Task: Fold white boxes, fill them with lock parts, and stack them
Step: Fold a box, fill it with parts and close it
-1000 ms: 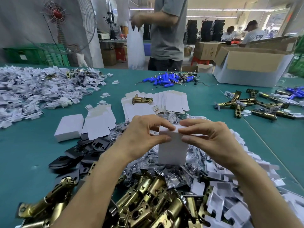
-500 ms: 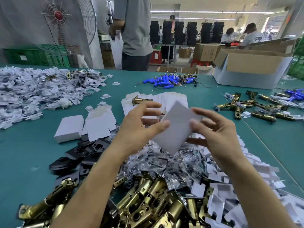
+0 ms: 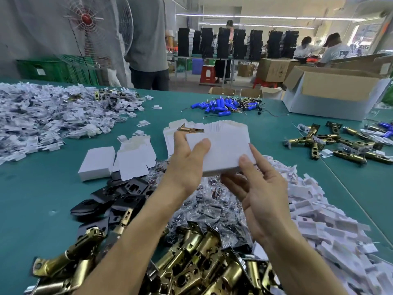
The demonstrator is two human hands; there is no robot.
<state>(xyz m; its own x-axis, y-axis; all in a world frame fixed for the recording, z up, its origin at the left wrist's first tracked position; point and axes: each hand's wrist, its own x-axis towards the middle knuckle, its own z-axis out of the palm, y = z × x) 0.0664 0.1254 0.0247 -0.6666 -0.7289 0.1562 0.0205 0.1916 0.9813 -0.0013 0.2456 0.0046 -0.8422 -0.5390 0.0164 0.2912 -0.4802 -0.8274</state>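
My left grip and right grip clamp a folded white box; one closed box lies on the surface, brass latches heaped unpacked.

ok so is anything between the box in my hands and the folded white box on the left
Only a flat unfolded blank lies between them, right beside the folded white box. The held box, gripped by the left hand and right hand, is up off the table, so it can probably pass over.

A fan stands by green crates; blue batteries lie heaped near an open cardboard carton; red stool beyond
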